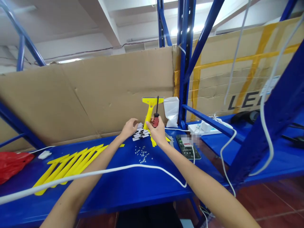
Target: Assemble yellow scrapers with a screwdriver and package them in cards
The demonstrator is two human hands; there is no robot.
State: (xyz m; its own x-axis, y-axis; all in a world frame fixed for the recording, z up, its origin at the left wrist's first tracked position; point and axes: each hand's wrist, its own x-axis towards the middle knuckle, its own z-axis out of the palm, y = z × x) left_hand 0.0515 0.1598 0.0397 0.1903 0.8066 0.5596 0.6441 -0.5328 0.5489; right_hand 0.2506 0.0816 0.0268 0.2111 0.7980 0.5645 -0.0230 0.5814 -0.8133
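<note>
Scraper (149, 116) and screwdriver (155, 121) shared your right hand (158, 132)

You gripped both in that right hand above the blue table (125, 186): the yellow scraper leaned slightly, head up, and the red-handled screwdriver pointed upward beside it. Your left hand (129, 128) was curled beside a stack of black-and-white pieces (142, 134); whether it pinched anything could not be told. Small hardware (142, 155) lay scattered nearer you, with yellow pieces (70, 166) in a row to the left and a phone (190, 154) to the right.
</note>
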